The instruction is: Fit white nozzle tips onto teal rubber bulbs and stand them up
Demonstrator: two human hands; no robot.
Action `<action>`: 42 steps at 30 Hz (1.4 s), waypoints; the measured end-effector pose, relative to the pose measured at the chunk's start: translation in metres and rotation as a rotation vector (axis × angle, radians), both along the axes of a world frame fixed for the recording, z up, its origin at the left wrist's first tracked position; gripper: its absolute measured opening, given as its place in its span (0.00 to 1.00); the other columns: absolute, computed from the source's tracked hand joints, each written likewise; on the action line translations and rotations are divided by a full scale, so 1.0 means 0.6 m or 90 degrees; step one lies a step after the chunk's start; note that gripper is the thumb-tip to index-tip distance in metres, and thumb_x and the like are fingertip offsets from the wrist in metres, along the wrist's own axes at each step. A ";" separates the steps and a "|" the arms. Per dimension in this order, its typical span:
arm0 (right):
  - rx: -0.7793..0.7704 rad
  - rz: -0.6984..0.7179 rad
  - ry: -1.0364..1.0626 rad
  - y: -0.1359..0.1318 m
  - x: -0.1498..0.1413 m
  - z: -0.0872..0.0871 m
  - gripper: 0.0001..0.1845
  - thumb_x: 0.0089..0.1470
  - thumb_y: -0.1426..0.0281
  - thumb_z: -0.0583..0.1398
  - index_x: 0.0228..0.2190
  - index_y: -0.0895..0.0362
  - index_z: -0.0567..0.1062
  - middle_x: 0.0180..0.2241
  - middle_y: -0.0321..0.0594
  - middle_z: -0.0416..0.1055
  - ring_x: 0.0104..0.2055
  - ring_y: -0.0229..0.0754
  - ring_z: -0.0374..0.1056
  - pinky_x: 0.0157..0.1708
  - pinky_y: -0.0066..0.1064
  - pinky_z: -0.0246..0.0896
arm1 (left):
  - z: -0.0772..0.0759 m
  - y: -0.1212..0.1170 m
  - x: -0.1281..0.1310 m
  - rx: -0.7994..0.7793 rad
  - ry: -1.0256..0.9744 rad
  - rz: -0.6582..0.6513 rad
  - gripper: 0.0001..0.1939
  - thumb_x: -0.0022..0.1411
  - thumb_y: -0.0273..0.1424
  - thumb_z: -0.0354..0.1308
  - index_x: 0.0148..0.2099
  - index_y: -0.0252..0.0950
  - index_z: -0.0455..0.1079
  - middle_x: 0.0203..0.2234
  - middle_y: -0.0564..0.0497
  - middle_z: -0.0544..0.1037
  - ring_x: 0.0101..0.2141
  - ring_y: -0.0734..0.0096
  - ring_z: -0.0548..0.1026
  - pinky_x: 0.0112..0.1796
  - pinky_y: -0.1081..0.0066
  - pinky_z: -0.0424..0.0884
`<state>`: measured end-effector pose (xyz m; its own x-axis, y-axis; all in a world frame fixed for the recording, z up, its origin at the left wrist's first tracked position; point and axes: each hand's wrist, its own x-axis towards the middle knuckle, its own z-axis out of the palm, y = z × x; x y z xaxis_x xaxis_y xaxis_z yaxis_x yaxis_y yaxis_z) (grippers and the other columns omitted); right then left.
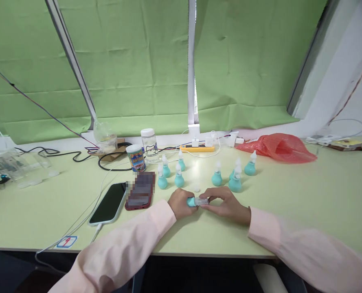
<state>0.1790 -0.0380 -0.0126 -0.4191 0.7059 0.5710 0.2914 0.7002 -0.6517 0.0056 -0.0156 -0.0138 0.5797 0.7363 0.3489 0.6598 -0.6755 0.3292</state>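
My left hand (pixel 181 203) is wrapped round the teal bulb (pixel 191 202) of a nasal aspirator, which lies sideways above the table. From the other side, my right hand (pixel 225 205) pinches the clear tube (pixel 202 201) at the end of that bulb, thumb below and fingers above. A small white piece (pixel 196 189) rests on the table just behind the hands. More finished-looking aspirators stand upright in two groups: several at the left, among them one aspirator (pixel 178 179), and several at the right, including a front one (pixel 235 183).
To the left lie a phone (pixel 109 203) on a white cable and a red-cased phone (pixel 140 195). Behind them stand a printed can (pixel 136 158) and a clear jar (pixel 150 147). A power strip (pixel 199 149) and a red plastic bag (pixel 280 148) lie along the back.
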 end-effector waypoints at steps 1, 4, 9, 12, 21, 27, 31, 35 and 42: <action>0.043 0.010 -0.026 -0.001 0.001 0.000 0.10 0.41 0.70 0.58 0.31 0.53 0.72 0.25 0.39 0.70 0.26 0.40 0.64 0.26 0.32 0.60 | 0.000 -0.001 0.000 0.001 0.000 -0.005 0.07 0.43 0.30 0.50 0.19 0.34 0.65 0.12 0.53 0.67 0.16 0.76 0.63 0.18 0.76 0.53; 0.156 0.041 -0.117 0.001 0.006 -0.002 0.11 0.44 0.71 0.56 0.34 0.53 0.71 0.25 0.40 0.70 0.27 0.39 0.64 0.27 0.32 0.58 | 0.003 -0.007 0.002 0.005 0.035 0.003 0.08 0.44 0.31 0.49 0.20 0.34 0.67 0.14 0.51 0.69 0.18 0.74 0.66 0.20 0.76 0.55; 0.265 0.016 -0.110 0.008 0.004 -0.014 0.12 0.45 0.71 0.56 0.35 0.58 0.69 0.21 0.40 0.69 0.23 0.36 0.63 0.23 0.29 0.58 | 0.011 -0.015 0.010 -0.006 0.118 0.089 0.08 0.44 0.31 0.49 0.24 0.35 0.68 0.19 0.49 0.73 0.24 0.67 0.70 0.24 0.74 0.59; 0.207 0.000 -0.044 0.006 -0.002 -0.015 0.10 0.43 0.70 0.57 0.32 0.58 0.70 0.21 0.39 0.69 0.21 0.34 0.63 0.22 0.27 0.60 | 0.012 -0.017 0.014 0.002 0.144 0.121 0.10 0.45 0.33 0.48 0.26 0.35 0.68 0.22 0.48 0.74 0.26 0.64 0.71 0.25 0.72 0.60; -0.268 0.010 0.074 0.006 -0.018 -0.006 0.14 0.38 0.63 0.59 0.26 0.61 0.71 0.20 0.39 0.69 0.21 0.36 0.64 0.19 0.26 0.62 | 0.011 -0.014 0.017 0.051 0.135 0.128 0.09 0.46 0.32 0.48 0.25 0.35 0.67 0.22 0.47 0.73 0.25 0.64 0.71 0.24 0.72 0.60; -0.180 -0.026 0.064 0.030 -0.002 0.005 0.19 0.49 0.62 0.50 0.42 0.59 0.64 0.33 0.43 0.68 0.33 0.40 0.65 0.29 0.32 0.63 | 0.019 0.012 0.001 0.002 -0.018 0.124 0.12 0.42 0.34 0.53 0.33 0.36 0.65 0.20 0.52 0.70 0.23 0.69 0.68 0.25 0.73 0.60; 0.039 -0.123 -0.154 0.048 0.014 0.001 0.22 0.50 0.66 0.49 0.48 0.53 0.57 0.47 0.43 0.58 0.45 0.44 0.56 0.40 0.40 0.56 | 0.028 0.024 -0.017 -0.127 -0.179 0.082 0.17 0.44 0.38 0.53 0.37 0.37 0.59 0.18 0.57 0.66 0.16 0.78 0.63 0.21 0.76 0.60; 0.151 -0.083 -0.367 0.050 0.013 -0.005 0.19 0.50 0.69 0.49 0.46 0.53 0.59 0.46 0.43 0.58 0.45 0.45 0.54 0.43 0.43 0.52 | 0.035 0.019 -0.020 -0.245 -0.271 0.004 0.17 0.49 0.41 0.48 0.40 0.37 0.56 0.18 0.58 0.63 0.13 0.82 0.59 0.16 0.78 0.58; 0.080 -0.081 -0.287 0.045 0.008 -0.003 0.08 0.50 0.71 0.49 0.29 0.57 0.67 0.28 0.40 0.65 0.31 0.39 0.60 0.32 0.33 0.58 | 0.028 0.016 -0.014 -0.122 -0.150 -0.005 0.10 0.48 0.35 0.50 0.22 0.33 0.60 0.15 0.57 0.59 0.18 0.80 0.58 0.20 0.78 0.54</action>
